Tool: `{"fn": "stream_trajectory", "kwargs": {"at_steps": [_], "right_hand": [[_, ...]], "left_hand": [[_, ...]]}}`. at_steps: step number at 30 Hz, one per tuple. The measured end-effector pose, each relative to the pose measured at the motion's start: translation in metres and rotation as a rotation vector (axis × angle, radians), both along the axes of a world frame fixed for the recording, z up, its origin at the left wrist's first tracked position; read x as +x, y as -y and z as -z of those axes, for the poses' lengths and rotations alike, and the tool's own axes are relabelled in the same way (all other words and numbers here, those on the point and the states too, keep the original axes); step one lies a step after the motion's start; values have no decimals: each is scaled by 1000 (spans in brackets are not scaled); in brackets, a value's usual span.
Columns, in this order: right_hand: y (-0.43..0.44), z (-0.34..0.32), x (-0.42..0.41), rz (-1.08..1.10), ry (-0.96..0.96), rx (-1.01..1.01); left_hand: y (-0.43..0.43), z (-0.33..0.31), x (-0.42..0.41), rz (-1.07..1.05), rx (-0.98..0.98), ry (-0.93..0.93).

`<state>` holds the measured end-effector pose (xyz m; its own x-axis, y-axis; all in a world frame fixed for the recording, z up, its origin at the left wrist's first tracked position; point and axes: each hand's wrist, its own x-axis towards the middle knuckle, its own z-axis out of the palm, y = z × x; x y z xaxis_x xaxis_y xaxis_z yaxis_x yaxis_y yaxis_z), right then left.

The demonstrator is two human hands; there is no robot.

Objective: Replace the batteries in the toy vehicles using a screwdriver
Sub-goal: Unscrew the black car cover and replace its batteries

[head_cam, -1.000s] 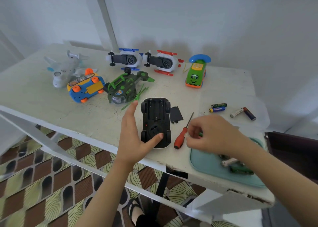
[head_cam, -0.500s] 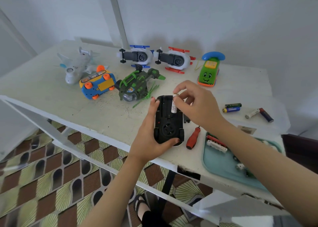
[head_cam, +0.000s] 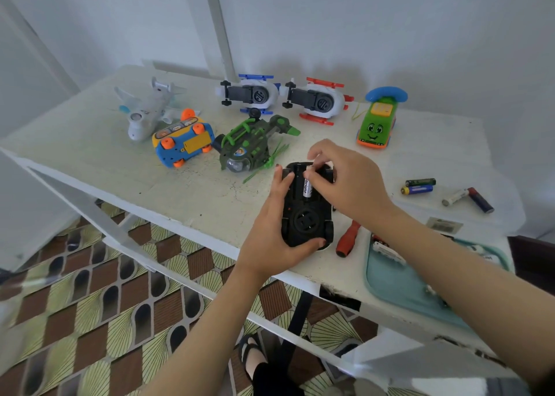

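Pinching a white battery [head_cam: 307, 186] by its far end, the right hand [head_cam: 351, 182] holds it in the open bay on the underside of the black toy car [head_cam: 306, 221]. The car lies upturned on the tabletop [head_cam: 150, 182], close to the near edge. The left hand [head_cam: 271, 239] grips the car, thumb curled across its near end and fingers [head_cam: 283, 182] laid along its left side. The red-handled screwdriver [head_cam: 347, 241] lies untouched just right of the car, and loose batteries [head_cam: 419, 186] lie well to the right of it.

The likeliest slip is polarity: the right hand hides the battery's far terminal, so I cannot tell which way it faces. Pressed in at a tilt, the battery could spring out of the bay and roll off the tabletop. A hard push could also slide the car if the left hand's hold slackens.

Black print along the battery appears to read "bright". The loose batteries' labels, and a small card [head_cam: 444, 224] right of the car, are too small to read.
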<state>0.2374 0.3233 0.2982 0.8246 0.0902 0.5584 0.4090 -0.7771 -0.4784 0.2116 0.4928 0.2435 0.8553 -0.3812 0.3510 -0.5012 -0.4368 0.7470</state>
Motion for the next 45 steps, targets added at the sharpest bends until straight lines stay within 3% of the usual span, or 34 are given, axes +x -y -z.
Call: {"fn": "stream_trajectory", "kwargs": {"at_steps": [6,16,22,26,29,32,35,45], "right_hand": [[-2,6,-1,25,39,-12],[-2,13,-9,66,129,-234],[12,2,-21,-20,-128,-84],[22,-8,-39,5,-181,-85],[35,-18,-55,41,-303,-200],[46,-21,-70,17,-530,-468],[51,-16,-83,-15,-679,-523],[50,-8,-92,80,-592,-657]], "left_hand": [[0,1,0,-2,15,-2],[1,0,1,14,-3,-56],[0,0,3,10,7,-66],[0,0,2,5,18,-57],[1,1,1,6,27,-57],[0,1,1,-1,28,-60],[1,2,0,-2,29,-57],[0,3,0,-7,26,-46]]}}
